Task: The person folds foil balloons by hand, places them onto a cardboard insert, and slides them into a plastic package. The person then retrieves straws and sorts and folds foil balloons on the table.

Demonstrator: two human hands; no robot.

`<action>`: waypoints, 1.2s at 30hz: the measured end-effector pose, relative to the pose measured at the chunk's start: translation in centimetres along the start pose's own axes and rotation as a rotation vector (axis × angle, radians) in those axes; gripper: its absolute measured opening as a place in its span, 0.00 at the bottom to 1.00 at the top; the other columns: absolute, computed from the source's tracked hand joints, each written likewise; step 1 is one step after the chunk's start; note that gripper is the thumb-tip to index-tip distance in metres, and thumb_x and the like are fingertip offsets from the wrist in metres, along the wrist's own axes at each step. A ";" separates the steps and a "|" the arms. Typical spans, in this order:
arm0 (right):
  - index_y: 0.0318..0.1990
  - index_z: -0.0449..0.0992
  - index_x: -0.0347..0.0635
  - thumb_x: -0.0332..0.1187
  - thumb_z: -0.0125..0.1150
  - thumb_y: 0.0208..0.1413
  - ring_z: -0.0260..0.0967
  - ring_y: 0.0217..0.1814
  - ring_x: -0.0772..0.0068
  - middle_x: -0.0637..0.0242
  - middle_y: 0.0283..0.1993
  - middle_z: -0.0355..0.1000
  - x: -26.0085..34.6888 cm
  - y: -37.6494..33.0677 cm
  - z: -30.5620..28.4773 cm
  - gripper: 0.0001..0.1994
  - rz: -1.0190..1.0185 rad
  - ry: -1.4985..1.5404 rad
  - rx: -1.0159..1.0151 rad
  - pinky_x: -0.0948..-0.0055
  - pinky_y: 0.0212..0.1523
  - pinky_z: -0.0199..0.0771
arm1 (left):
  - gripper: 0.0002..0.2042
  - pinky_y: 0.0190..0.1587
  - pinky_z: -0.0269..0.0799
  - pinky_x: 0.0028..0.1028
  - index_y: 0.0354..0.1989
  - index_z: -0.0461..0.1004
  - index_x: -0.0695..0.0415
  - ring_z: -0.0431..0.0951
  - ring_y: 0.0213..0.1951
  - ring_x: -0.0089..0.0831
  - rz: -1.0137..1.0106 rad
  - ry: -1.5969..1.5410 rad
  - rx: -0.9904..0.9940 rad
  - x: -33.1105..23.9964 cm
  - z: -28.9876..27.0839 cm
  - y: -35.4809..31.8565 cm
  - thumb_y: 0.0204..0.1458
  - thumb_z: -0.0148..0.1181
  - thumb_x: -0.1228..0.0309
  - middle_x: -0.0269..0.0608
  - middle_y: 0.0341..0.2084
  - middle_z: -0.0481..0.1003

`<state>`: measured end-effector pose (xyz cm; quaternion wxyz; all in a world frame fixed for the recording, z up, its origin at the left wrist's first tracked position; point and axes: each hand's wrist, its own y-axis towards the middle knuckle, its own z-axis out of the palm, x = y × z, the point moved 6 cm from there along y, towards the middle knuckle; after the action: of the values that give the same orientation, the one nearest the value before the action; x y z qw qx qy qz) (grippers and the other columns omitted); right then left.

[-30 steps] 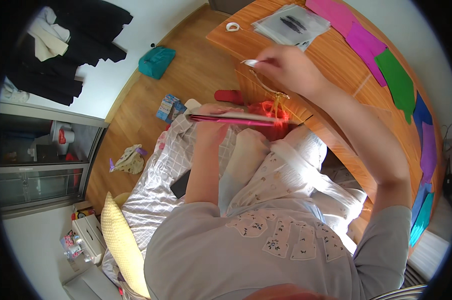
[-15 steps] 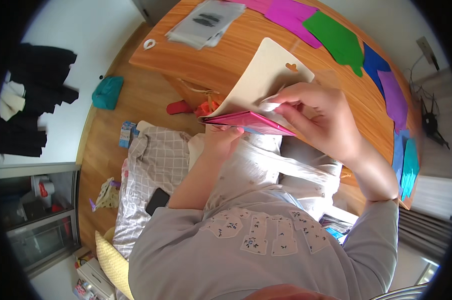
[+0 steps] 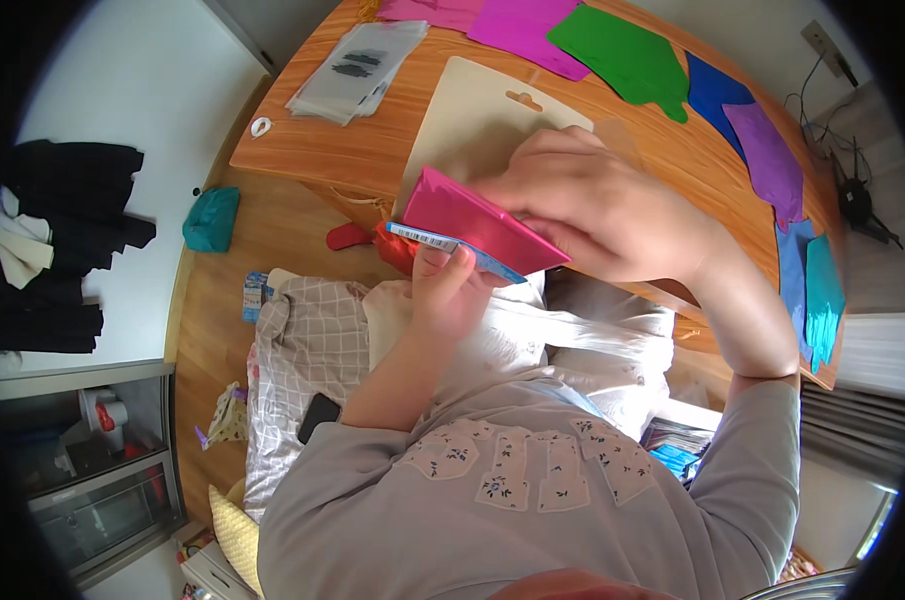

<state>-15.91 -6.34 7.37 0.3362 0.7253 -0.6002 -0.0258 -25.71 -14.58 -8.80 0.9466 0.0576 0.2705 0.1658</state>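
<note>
My left hand [image 3: 444, 290] is closed around the lower edge of a glossy pink flat packet [image 3: 472, 222], its thumb lying on a blue strip [image 3: 417, 237] with a barcode. The packet is tilted toward me. Behind it stands a beige card [image 3: 475, 92] with a hanging hole near its top, leaning over the table's near edge. My right hand [image 3: 602, 205] is bent over the packet's upper right edge, with its fingers curled in between packet and card. The fingertips are hidden there, so what they pinch cannot be seen.
On the wooden table [image 3: 322, 150] lie a stack of clear plastic sleeves [image 3: 357, 70], a white ring [image 3: 261, 127], and a row of coloured sheets or bags, among them a green one [image 3: 617, 55] and a purple one [image 3: 767, 155]. A black phone [image 3: 318, 417] rests on checked fabric.
The pink packet has turned to show its broad face and blue barcode strip. My right hand has moved left and down behind it; the small white piece it pinched is out of sight.
</note>
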 end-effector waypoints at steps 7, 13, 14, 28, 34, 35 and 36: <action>0.49 0.71 0.36 0.19 0.59 0.54 0.74 0.48 0.59 0.59 0.44 0.74 -1.9 -1.6 -0.4 0.14 0.387 0.364 -0.213 0.63 0.47 0.73 | 0.20 0.57 0.72 0.35 0.62 0.64 0.56 0.75 0.55 0.32 0.126 0.097 -0.145 -1.2 -0.1 0.3 0.61 0.54 0.76 0.41 0.54 0.73; 0.45 0.73 0.34 0.22 0.62 0.55 0.73 0.52 0.55 0.56 0.48 0.74 -1.1 -2.6 -3.6 0.11 0.197 -0.283 -0.307 0.62 0.51 0.75 | 0.22 0.59 0.67 0.29 0.62 0.63 0.58 0.73 0.55 0.25 0.295 0.419 -0.270 -5.1 -2.7 0.6 0.59 0.56 0.79 0.40 0.54 0.72; 0.45 0.73 0.34 0.22 0.62 0.55 0.73 0.52 0.55 0.56 0.48 0.74 -1.4 -3.2 -3.7 0.11 0.197 -0.280 -0.307 0.62 0.51 0.75 | 0.25 0.56 0.68 0.27 0.65 0.60 0.57 0.73 0.53 0.24 0.276 0.537 -0.288 -6.5 -3.6 0.9 0.59 0.57 0.80 0.40 0.53 0.73; 0.44 0.83 0.41 0.34 0.68 0.53 0.73 0.54 0.54 0.58 0.52 0.77 -6.2 -10.0 1.5 0.12 0.488 -0.339 -0.092 0.59 0.54 0.74 | 0.18 0.45 0.74 0.22 0.57 0.76 0.57 0.77 0.42 0.20 -0.529 1.305 -0.077 -12.3 -0.9 5.2 0.57 0.61 0.75 0.39 0.44 0.78; 0.43 0.84 0.43 0.33 0.69 0.51 0.73 0.53 0.58 0.66 0.50 0.79 -4.6 -9.9 1.3 0.12 0.395 -0.546 -0.141 0.60 0.50 0.75 | 0.19 0.45 0.74 0.23 0.59 0.74 0.59 0.77 0.43 0.21 -0.757 1.302 0.026 -12.6 0.6 7.8 0.59 0.59 0.70 0.37 0.45 0.78; 0.43 0.84 0.44 0.33 0.69 0.50 0.74 0.52 0.58 0.67 0.49 0.79 -4.1 -9.6 1.3 0.12 0.348 -0.579 -0.150 0.60 0.49 0.75 | 0.19 0.45 0.74 0.24 0.59 0.74 0.60 0.77 0.43 0.21 -0.820 1.310 0.033 -12.4 0.8 8.2 0.59 0.60 0.69 0.37 0.45 0.78; 0.43 0.84 0.45 0.33 0.69 0.50 0.74 0.52 0.59 0.68 0.49 0.79 -3.6 -9.4 1.3 0.12 0.300 -0.611 -0.159 0.60 0.49 0.75 | 0.19 0.45 0.74 0.24 0.59 0.74 0.60 0.77 0.43 0.21 -0.823 1.302 0.040 -12.3 1.4 8.8 0.59 0.60 0.69 0.37 0.45 0.78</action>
<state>-9.47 -3.24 0.24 0.1963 0.5594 -0.7691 -0.2388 -37.27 -10.59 0.15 0.5806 -0.1395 0.7758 -0.2039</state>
